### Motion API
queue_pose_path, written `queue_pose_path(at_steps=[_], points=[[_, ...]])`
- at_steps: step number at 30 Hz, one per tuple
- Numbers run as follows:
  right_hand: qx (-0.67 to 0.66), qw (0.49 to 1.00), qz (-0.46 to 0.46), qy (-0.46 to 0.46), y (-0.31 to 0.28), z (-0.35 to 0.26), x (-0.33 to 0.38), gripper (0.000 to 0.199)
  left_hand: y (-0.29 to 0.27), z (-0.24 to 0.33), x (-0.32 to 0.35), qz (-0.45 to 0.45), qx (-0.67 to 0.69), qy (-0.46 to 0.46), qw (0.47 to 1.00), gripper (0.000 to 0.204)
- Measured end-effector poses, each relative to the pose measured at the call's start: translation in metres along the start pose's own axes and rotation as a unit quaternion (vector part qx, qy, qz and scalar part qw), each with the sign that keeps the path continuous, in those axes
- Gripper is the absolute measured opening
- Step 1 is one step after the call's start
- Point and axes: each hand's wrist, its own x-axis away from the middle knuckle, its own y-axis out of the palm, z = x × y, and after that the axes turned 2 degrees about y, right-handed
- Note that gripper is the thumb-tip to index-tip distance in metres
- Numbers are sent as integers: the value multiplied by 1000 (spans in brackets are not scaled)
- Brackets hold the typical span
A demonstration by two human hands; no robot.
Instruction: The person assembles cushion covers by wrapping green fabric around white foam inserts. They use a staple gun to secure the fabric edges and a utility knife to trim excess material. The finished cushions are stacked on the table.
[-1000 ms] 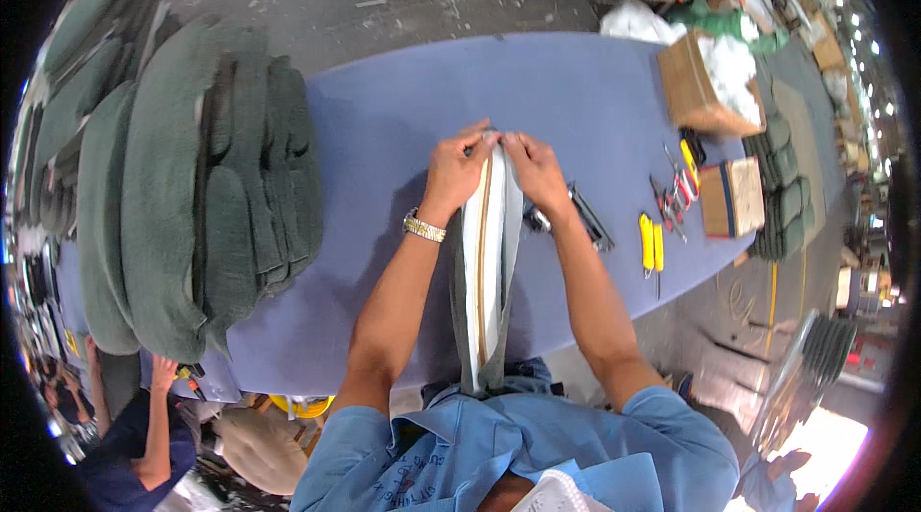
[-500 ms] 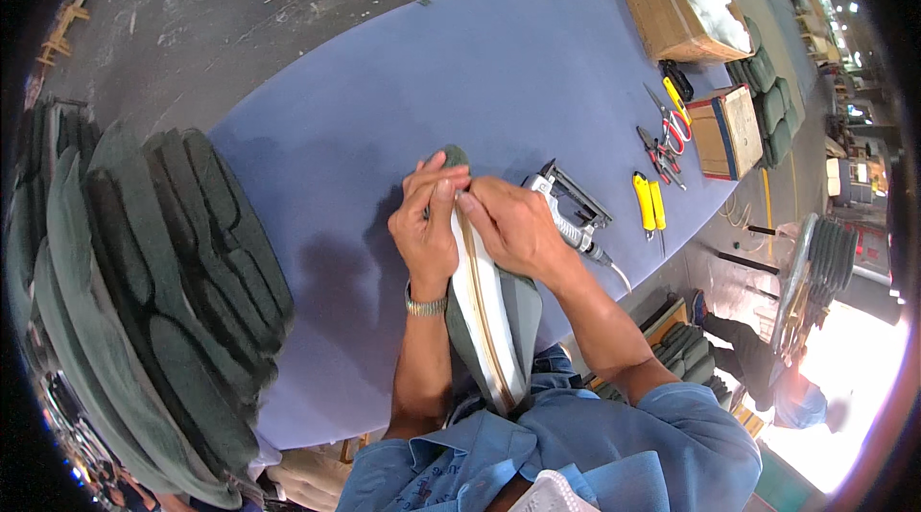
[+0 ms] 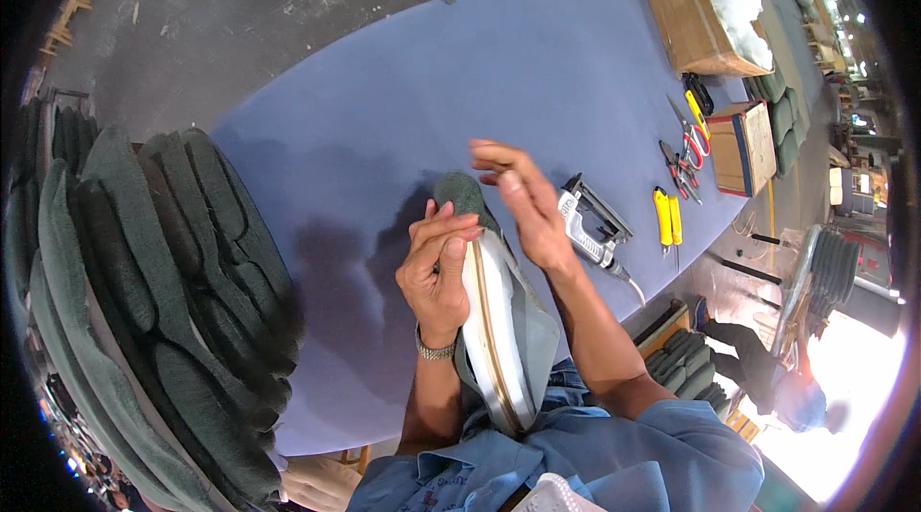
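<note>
A dark green fabric-covered cushion (image 3: 462, 194) stands on edge against my body. Along its open side show white padding (image 3: 499, 282) and a narrow tan strip with a dark line. My left hand (image 3: 436, 267), with a metal-band watch at the wrist, pinches the cover near the cushion's far end. Just right of that end my right hand (image 3: 531, 208) is lifted off the cushion, its fingers stretched out and nothing in them. A grey-and-black staple gun (image 3: 593, 226) with a hose lies on the table to the right of my right hand.
The blue-topped table (image 3: 365, 109) carries yellow-handled tools (image 3: 669, 217), pliers (image 3: 680, 169), red-handled scissors (image 3: 693, 138), a small box (image 3: 742, 149) and a carton (image 3: 705, 23) of white stuffing. Green cushions (image 3: 163, 291) are stacked at the left. A person (image 3: 767, 368) is at the far right.
My right hand has let go of the cushion's edge and risen away, fingers opening. My left hand keeps its pinch. The view has shifted slightly.
</note>
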Motion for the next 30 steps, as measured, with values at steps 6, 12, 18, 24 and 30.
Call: queue_pose_path(at_steps=[6, 12, 18, 24, 30], points=[[-18, 993, -103, 55, 23, 5, -6, 40, -15, 9, 5, 6, -22, -17, 1000, 23], [-35, 993, -80, 75, 30, 7, -2, 41, -42, -12, -19, -67, 111, -70, 989, 27], [20, 995, -80, 54, 29, 11, 5, 43, -27, -4, -93, -106, -9, 8, 994, 28], [10, 993, -52, 104, 26, 17, 18, 51, -11, -48, -82, -277, 29, -17, 960, 32], [37, 998, -12, 53, 18, 20, 34, 59, -8, -40, -66, -232, 67, -117, 963, 33]])
